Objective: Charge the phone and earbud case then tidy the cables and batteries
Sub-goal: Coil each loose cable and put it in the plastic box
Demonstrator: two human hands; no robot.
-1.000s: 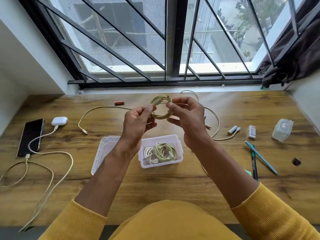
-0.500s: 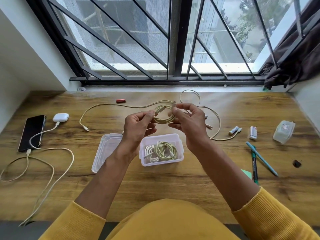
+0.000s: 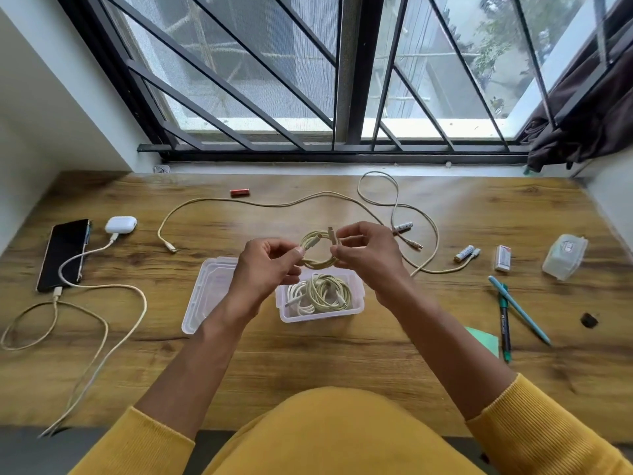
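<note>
My left hand and my right hand both pinch a small coil of yellowish cable just above a clear plastic box, which holds coiled white and yellow cables. At the far left a black phone and a white earbud case lie on the wooden desk, each with a cable plugged in. A long loose yellow cable snakes across the back. A red battery lies at the back; white batteries lie to the right.
The box's clear lid lies beside it on the left. At the right are a small white pack, a clear little case, two pens, a green paper corner and a dark scrap. A barred window runs behind the desk.
Both hands have come down with the coil from above the desk's back toward the box. The loose yellow cable now lies fully visible behind them.
</note>
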